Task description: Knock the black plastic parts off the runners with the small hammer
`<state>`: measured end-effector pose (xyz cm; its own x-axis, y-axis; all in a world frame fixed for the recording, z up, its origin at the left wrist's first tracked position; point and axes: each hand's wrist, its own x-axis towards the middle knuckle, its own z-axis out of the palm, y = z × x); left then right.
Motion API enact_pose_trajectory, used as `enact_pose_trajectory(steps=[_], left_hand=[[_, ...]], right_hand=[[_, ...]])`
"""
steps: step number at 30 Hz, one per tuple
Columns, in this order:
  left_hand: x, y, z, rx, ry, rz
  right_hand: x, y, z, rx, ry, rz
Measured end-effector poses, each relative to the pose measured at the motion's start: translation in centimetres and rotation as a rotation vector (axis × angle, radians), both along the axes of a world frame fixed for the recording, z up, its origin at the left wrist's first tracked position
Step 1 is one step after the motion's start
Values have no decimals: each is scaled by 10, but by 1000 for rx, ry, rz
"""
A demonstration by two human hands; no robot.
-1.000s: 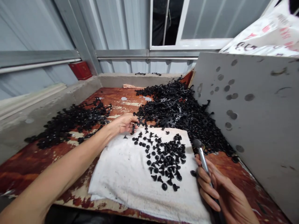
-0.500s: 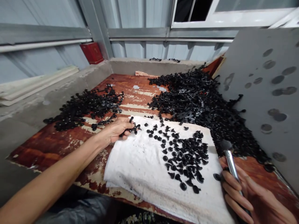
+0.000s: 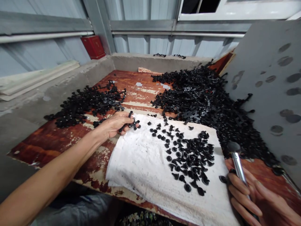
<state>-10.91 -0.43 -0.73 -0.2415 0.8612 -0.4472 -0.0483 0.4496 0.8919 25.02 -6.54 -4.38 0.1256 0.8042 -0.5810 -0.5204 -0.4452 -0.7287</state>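
Pinched in my left hand (image 3: 119,123) is a black branched plastic part (image 3: 134,124) with round knobbed ends, held over the far left corner of a white cloth (image 3: 138,163). My right hand (image 3: 251,194), at the lower right, is wrapped round a brush (image 3: 238,164) with a silver ferrule and dark bristles pointing away from me. A small black disc-shaped piece (image 3: 223,179) shows by its fingers; whether they grip it I cannot tell. Many small black stemmed caps (image 3: 192,157) lie scattered on the cloth's right half.
A large heap of black branched parts (image 3: 195,94) covers the table's back right, a smaller heap (image 3: 87,105) its left. A grey spotted panel (image 3: 270,94) borders the right side. A concrete ledge (image 3: 89,77) and a red box (image 3: 93,47) stand behind the worn wooden table (image 3: 47,144).
The view has shifted slightly. The branched part in my left hand has turned, so its arms show more plainly. My right hand keeps its hold on the brush.
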Motion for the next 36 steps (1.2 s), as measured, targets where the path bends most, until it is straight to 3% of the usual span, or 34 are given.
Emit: enact_pose_trajectory(steps=[11, 17, 24, 36], left_hand=[[-1, -9, 0, -94, -84, 4], [-3, -9, -6, -39, -111, 6], [-9, -12, -2, -57, -128, -15], [-1, -12, 1, -70, -53, 72]], right_hand=[[-2, 2, 1, -52, -61, -4], [3, 2, -5, 24, -87, 63], [6, -2, -8, 78, -28, 85], [6, -4, -7, 117, -40, 117]])
